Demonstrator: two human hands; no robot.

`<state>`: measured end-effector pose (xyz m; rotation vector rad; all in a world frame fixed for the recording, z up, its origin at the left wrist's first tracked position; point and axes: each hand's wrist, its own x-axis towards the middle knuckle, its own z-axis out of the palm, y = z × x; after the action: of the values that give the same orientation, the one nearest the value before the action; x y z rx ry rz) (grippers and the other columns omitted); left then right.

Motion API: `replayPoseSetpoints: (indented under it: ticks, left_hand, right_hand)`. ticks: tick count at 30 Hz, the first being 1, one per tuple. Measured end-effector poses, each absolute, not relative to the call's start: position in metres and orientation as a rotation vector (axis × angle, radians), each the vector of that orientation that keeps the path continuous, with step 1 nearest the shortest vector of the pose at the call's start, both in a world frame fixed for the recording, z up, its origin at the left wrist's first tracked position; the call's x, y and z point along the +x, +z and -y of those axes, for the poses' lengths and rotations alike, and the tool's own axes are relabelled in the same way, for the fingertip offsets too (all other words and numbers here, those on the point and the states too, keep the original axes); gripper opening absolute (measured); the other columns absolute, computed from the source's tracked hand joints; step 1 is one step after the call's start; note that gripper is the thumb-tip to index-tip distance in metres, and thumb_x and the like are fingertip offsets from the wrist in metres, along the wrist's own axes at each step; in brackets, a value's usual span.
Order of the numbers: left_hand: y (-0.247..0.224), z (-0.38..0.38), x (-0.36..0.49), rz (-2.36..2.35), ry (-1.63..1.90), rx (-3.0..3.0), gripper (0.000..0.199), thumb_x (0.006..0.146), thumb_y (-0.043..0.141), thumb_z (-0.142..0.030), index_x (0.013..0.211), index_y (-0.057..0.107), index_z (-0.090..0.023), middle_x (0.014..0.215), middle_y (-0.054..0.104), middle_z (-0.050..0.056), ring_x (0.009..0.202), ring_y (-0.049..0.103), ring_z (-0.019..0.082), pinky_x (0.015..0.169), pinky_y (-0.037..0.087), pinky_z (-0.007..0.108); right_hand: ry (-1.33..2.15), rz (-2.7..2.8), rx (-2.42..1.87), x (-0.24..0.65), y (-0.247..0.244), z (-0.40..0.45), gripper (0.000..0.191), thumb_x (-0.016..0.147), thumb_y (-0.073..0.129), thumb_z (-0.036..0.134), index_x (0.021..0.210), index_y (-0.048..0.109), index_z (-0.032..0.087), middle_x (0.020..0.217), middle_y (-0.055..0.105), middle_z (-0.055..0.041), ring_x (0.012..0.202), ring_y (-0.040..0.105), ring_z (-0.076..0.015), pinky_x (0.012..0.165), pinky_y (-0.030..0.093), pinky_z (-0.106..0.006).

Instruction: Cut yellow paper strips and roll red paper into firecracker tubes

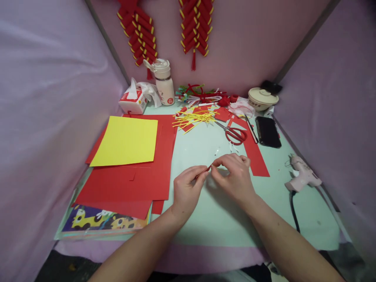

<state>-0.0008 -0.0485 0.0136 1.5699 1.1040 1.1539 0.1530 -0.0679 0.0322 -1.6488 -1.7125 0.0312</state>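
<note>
A small piece of red paper (pixel 209 168) is pinched between the thumb and fingers of my left hand (pixel 189 188), above the middle of the table. From the right, my right hand (pixel 233 176) pinches the tip of the same piece with thumb and index finger. Most of the piece is hidden by my fingers. Beyond my hands lie red-handled scissors (pixel 235 136) and a pile of thin yellow strips (pixel 195 118). A red paper strip (pixel 256 158) is on the table behind my right hand.
Large red sheets (pixel 123 188) and a yellow sheet (pixel 126 141) cover the left side. A bottle (pixel 165 88) and tissue box (pixel 133 102) stand behind. At the right are a phone (pixel 268 132), a pen (pixel 252 130) and a corded glue gun (pixel 302 173).
</note>
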Motion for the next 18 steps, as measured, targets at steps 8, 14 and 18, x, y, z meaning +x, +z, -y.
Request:
replayPoseSetpoints:
  ticks: [8,14,18]
  left_hand:
    - [0.011,0.05,-0.001,-1.094,1.145,1.603,0.013,0.087,0.069,-0.027,0.094,0.08,-0.028,0.098,0.078,0.004,0.094,0.071,0.021,0.09,0.054,0.036]
    - [0.016,0.051,-0.001,-1.089,1.146,1.524,0.011,0.086,0.07,-0.028,0.09,0.081,-0.028,0.096,0.078,0.004,0.094,0.071,0.022,0.093,0.053,0.037]
    - [0.013,0.045,0.0,-1.134,1.095,1.258,0.012,0.081,0.073,-0.032,0.085,0.081,-0.024,0.092,0.077,0.006,0.09,0.07,0.022,0.086,0.054,0.036]
  right_hand:
    - [0.243,1.61,-1.681,0.152,0.034,0.066,0.012,0.081,0.059,0.022,0.069,0.059,0.024,0.072,0.068,0.0012,0.08,0.06,-0.0202,0.087,0.031,-0.042]
    - [0.742,1.278,-1.621,0.156,0.034,0.063,0.01,0.076,0.059,0.024,0.066,0.061,0.023,0.069,0.063,0.0014,0.072,0.057,-0.0181,0.072,0.043,-0.032]
    - [0.8,1.164,-1.619,0.169,0.037,0.051,0.013,0.077,0.063,0.033,0.072,0.066,0.022,0.074,0.067,-0.0003,0.074,0.059,-0.0181,0.073,0.045,-0.032]
